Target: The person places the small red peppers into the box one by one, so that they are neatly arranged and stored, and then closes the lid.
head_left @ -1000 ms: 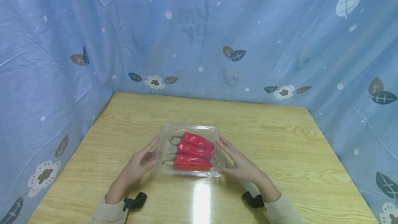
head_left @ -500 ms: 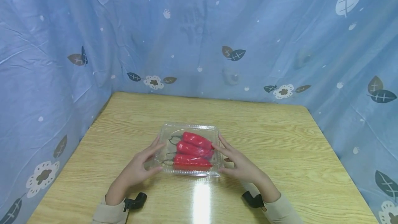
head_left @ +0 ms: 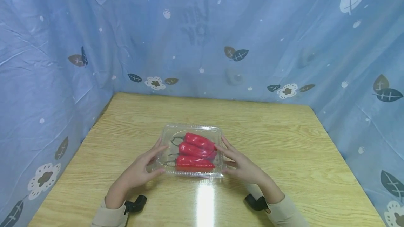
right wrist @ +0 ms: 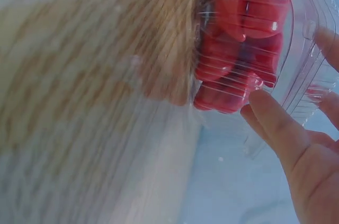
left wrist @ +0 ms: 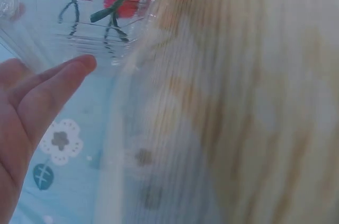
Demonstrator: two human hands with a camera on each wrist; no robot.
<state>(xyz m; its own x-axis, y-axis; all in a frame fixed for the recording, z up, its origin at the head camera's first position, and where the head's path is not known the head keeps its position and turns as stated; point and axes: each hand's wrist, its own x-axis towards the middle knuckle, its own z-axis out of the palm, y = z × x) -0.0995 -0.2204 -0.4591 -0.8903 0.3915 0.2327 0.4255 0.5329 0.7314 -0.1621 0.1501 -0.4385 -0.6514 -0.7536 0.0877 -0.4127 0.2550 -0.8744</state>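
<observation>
A clear plastic clamshell box sits on the table, its lid down over several red peppers with green stems pointing left. My left hand lies along the box's left side, index finger over the lid and thumb by the near left corner. At the opposite side is my right hand, its index finger over the lid's right edge and its thumb by the near right corner. In the right wrist view the thumb of the right hand is straight against the box wall. Fingers of both hands look spread; some are partly hidden.
The box stands mid-table on a wood-grain tabletop. A blue patterned curtain hangs behind the table and along both sides. Black camera mounts sit at both wrists. A bright light reflection lies in front of the box.
Index fingers of both hands have moved from the box's sides onto the lid's edges, and the left thumb has shifted to the near corner. The box has hardly moved.
</observation>
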